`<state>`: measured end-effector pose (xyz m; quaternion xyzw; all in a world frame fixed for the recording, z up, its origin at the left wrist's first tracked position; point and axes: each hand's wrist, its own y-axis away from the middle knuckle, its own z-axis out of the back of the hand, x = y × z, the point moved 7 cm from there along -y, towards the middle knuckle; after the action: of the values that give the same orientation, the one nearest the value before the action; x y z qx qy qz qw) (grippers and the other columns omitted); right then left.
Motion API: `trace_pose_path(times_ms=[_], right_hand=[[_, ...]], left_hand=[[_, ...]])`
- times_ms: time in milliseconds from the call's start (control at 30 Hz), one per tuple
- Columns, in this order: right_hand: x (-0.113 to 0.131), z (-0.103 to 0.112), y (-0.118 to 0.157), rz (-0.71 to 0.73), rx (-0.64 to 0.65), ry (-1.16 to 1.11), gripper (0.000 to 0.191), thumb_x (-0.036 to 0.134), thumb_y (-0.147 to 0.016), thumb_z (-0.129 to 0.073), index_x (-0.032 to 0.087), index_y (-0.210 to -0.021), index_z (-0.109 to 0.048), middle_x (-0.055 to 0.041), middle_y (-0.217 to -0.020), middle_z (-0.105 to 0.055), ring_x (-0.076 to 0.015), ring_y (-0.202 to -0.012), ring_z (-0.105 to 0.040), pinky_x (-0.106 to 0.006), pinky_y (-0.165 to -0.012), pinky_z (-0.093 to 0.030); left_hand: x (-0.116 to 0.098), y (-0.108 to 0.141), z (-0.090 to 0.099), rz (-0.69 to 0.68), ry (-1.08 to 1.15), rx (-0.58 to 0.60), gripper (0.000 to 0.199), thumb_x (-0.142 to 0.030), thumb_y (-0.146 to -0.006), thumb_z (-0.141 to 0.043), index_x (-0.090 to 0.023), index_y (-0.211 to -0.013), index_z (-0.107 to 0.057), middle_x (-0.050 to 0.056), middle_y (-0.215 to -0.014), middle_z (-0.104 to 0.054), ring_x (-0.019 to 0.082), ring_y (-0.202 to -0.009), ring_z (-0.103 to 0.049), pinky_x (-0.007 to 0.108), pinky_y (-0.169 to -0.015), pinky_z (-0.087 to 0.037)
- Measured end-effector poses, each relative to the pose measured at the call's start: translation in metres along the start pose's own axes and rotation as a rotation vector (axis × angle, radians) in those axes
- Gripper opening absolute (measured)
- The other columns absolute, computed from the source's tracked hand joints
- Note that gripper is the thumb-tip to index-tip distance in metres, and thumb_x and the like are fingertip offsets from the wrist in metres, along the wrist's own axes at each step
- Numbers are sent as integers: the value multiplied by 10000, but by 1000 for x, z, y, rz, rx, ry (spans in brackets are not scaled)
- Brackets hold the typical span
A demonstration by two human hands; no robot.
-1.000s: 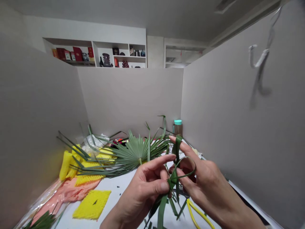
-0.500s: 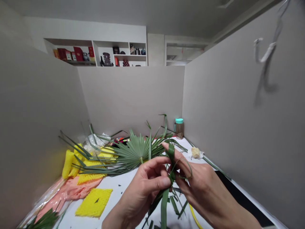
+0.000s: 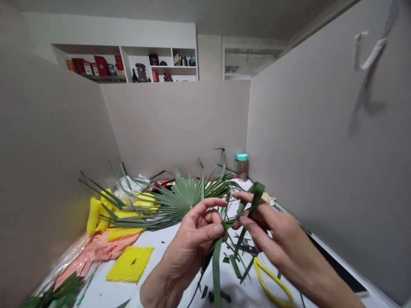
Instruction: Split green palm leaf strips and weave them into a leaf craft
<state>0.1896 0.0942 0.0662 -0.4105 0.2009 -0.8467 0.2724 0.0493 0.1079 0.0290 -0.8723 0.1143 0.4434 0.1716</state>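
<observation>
Head view: left hand (image 3: 192,239) pinches the long green palm-leaf strip (image 3: 216,269) btw thumb & fingers, strip hanging below it. Right hand (image 3: 269,231) grips the strip's folded upper end (image 3: 255,194), just right of left hand, above the white table (image 3: 160,252) w/ yellow-handled scissors (image 3: 272,282).

A white table (image 3: 160,250) carries a fan palm leaf (image 3: 183,199), yellow foam netting (image 3: 130,264) (one flat piece, more piled behind), pink plastic (image 3: 96,252), cut leaf scraps (image 3: 236,267), yellow-handled scissors (image 3: 272,284) and a teal-lidded jar (image 3: 242,167).
</observation>
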Motion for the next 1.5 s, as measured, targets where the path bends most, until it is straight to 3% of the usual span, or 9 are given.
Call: trace_pose_path(times_ms=[133,300,367,467,600,733,867,1033,1500], right_hand=[[-17,21,9,-220,16,-414,298,372,-959,-590,230,-1221,-607,-3,-745,-732,-117,-548,-558,-214,-501,-463],[-27,45,17,-208,114,-714,181,440,-881,-691,273,-926,-745,16,-584,-667,-150,-609,-640,-244,-638,-542],[-36,55,10,-153,125,-584,204,439,-903,-651,266,-883,-756,-7,-621,-691,-175,-618,-669,-273,-625,-560],[-46,65,-5,17,42,-55,241,404,-927,-598,244,-1033,-745,-64,-807,-768,-235,-720,-729,-324,-598,-572],[-21,59,-3,274,-294,524,552,370,-927,-582,150,-1428,-511,-187,-1241,-707,-371,-1090,-686,-531,-810,-579],[30,23,10,445,-295,380,492,184,-982,-526,151,-1466,-442,-150,-1319,-649,-260,-1196,-611,-447,-987,-497],[64,0,13,674,-339,413,314,1,-947,-492,56,-1243,-583,-153,-1004,-724,-235,-894,-631,-411,-807,-481],[63,-6,7,761,-346,423,203,-19,-920,-544,77,-1073,-636,-120,-855,-748,-204,-728,-639,-392,-728,-462],[65,6,17,768,-454,414,321,-17,-883,-546,46,-1190,-616,-118,-837,-772,-216,-786,-736,-369,-760,-535]], left_hand=[[-5,-1,2,-34,34,18,339,-183,-691,-893,-187,-990,-734,-36,-652,-579,77,-615,-570,169,-589,-393],[-9,0,-2,-89,64,77,308,-172,-725,-874,-166,-986,-710,-50,-603,-593,68,-559,-553,194,-623,-432],[-12,2,-3,-104,74,80,307,-168,-727,-873,-170,-985,-708,-52,-600,-604,71,-566,-560,201,-640,-441],[-17,5,-6,-125,84,90,281,-174,-749,-860,-176,-983,-703,-55,-590,-608,73,-569,-565,212,-670,-458],[-22,8,-9,-145,84,55,247,-150,-750,-853,-174,-945,-702,-51,-616,-611,71,-577,-577,197,-649,-455],[-21,9,-8,-133,75,-1,255,-143,-728,-868,-181,-916,-699,-47,-661,-612,70,-612,-596,182,-650,-455],[-21,11,-8,-135,62,0,223,-148,-757,-847,-168,-917,-692,-36,-683,-614,66,-630,-598,175,-670,-455],[-19,12,-8,-113,86,-9,195,-147,-760,-843,-154,-884,-693,-20,-674,-624,72,-622,-602,175,-644,-444],[-3,12,-17,18,69,37,208,-240,-680,-908,-123,-684,-737,1,-600,-613,88,-567,-578,204,-600,-418]])
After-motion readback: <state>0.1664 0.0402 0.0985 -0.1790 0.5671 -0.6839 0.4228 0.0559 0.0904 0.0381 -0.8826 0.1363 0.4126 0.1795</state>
